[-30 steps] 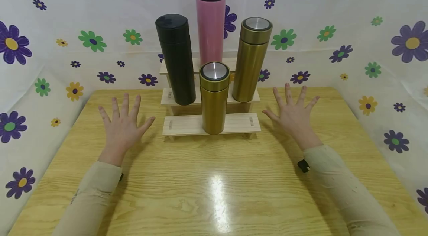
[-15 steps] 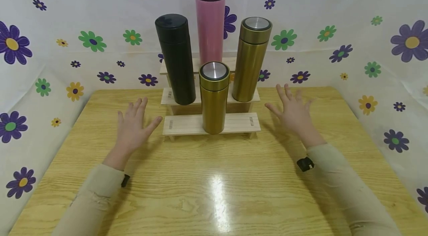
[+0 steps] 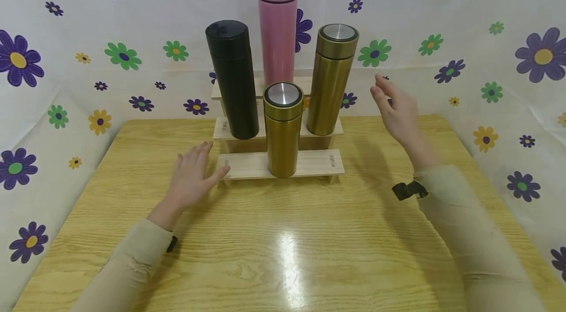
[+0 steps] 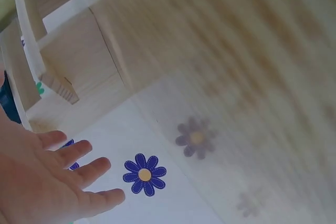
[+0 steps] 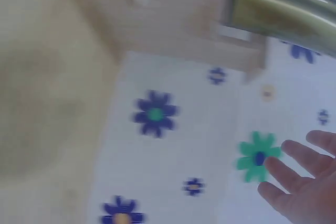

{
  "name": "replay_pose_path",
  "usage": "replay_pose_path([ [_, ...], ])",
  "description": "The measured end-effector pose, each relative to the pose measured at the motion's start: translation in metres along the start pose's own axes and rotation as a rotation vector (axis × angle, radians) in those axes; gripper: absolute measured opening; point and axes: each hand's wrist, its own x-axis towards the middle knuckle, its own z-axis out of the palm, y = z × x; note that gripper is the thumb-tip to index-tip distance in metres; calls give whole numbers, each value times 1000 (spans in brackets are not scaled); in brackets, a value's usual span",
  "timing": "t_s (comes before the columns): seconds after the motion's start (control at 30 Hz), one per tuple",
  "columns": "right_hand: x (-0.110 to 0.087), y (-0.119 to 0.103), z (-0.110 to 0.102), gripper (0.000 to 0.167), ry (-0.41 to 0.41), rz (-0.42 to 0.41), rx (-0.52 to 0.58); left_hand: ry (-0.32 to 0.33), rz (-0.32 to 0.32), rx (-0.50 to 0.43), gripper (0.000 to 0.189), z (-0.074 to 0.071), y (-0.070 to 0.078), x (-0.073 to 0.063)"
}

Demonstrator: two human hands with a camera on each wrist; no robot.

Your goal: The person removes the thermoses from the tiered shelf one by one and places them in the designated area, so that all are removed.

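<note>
Four is avoided here: several thermos flasks stand upright on a stepped wooden rack [image 3: 245,165]. The short gold thermos [image 3: 283,140] is on the front step. On the middle step are a black thermos [image 3: 232,81] at left and a taller gold thermos [image 3: 331,86] at right. A pink thermos [image 3: 278,32] stands highest at the back. My left hand [image 3: 190,179] is by the front step's left end, fingers extended, holding nothing. Raised above the table, my right hand [image 3: 398,110] is to the right of the taller gold thermos, fingers relaxed and apart from it.
The rack stands toward the back of a wood-grain table [image 3: 247,253]. A white cloth with printed flowers [image 3: 477,17] hangs behind and along both sides. Dark wrist-camera straps [image 3: 409,190] show at the sleeves.
My right hand has risen and turned, its spread fingers drawing together. My left hand has moved right and nearer, toward the front step. The thermoses have stayed put.
</note>
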Motion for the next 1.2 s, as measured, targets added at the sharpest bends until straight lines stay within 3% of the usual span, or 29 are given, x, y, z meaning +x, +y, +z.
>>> replay_pose_path([
  [0.1,14,-18,-15,55,64,-10,2,-41,-13,16,90,2,3,-1],
  [0.3,42,-55,-32,51,97,-42,2,-73,-13,54,93,6,3,0],
  [0.6,70,-102,-37,52,55,-84,-32,-136,15,139,98,11,6,3],
  [0.9,98,-147,-33,64,-48,-162,-62,-187,39,206,104,17,5,4],
  [1.2,122,-181,-21,67,-90,-283,-228,-173,43,219,105,19,7,2],
])
